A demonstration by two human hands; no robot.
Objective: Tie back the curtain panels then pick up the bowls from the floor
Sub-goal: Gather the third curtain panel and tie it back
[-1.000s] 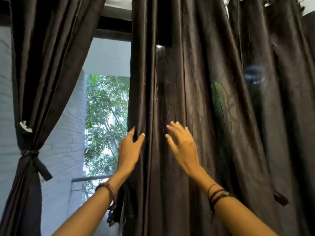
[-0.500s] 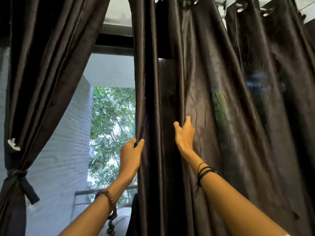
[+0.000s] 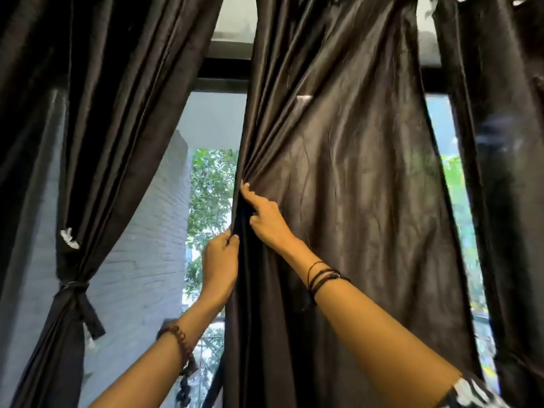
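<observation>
We note the middle curtain panel (image 3: 347,201) hanging full length from top to bottom of the view, its long axis vertical, with nearly all of its cloth lying to the right of both hands. The left hand (image 3: 220,260) pinches the panel's left edge, its grip narrow and closed on the hem. The right hand (image 3: 266,222) sits just above and right of it, fingers curled into the gathered folds, index finger stretched up along the pleat.

The two grips are close together on the same left edge, the right hand higher. Our judgement: gathering calls for sweeping the cloth in from the right, so the right hand, nearer the loose bulk, is the one to reach.

At far left, another curtain panel (image 3: 88,142) is already cinched by its tie-back (image 3: 73,287). No bowls or floor are in view.
</observation>
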